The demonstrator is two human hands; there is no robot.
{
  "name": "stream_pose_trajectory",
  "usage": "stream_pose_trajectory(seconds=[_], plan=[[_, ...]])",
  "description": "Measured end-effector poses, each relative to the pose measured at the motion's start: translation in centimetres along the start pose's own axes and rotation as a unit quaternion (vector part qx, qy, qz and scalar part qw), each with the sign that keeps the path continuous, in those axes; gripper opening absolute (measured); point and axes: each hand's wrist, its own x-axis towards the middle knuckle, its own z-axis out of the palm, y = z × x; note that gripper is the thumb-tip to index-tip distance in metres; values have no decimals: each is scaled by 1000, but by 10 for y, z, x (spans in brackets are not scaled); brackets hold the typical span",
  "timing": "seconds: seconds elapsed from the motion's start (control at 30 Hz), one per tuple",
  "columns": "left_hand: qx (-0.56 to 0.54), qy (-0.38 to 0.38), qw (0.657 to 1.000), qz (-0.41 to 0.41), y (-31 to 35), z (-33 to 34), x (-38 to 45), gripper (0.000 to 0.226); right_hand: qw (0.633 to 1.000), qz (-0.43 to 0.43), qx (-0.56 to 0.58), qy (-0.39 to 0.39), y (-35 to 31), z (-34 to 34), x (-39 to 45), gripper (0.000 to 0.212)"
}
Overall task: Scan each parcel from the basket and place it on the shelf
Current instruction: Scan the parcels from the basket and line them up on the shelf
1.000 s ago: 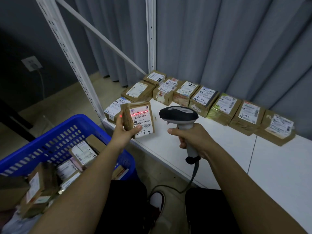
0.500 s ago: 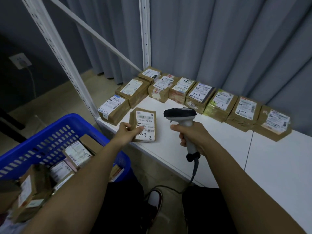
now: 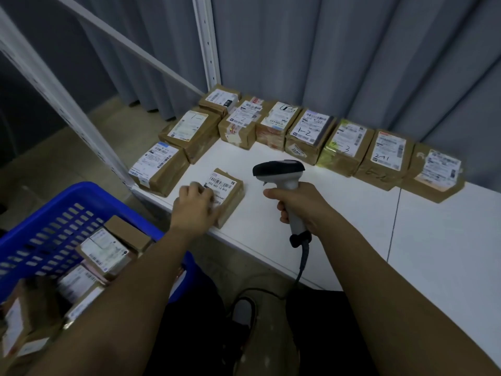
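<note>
Fingers of the left hand (image 3: 193, 203) cover the near part of the parcel (image 3: 227, 195), so its grip cannot be told. One second ago this parcel was raised under the scanner's red light; now it lies flat on the shelf (image 3: 352, 229), beside nine others. Right hand (image 3: 296, 206) grips the scanner (image 3: 282, 176). Basket (image 3: 54, 213) is cut off at left.

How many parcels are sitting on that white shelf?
10: seven in the back row, two down the left edge, one under the left hand at the front. None seems hidden.
</note>
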Motion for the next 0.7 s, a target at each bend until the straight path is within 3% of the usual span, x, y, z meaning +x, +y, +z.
stream_pose_trajectory(seconds=[0.13, 0.33, 0.7], plan=[[41, -66, 996, 41, -5, 4, 4, 52, 1000, 15, -1, -6, 3, 4, 10, 18], [77, -11, 996, 39, -3, 12, 54, 40, 999, 29, 10, -9, 1, 9, 23, 16], [101, -12, 994, -48, 2, 14, 145, 41, 998, 40, 48, 24, -1, 5, 44, 17]])
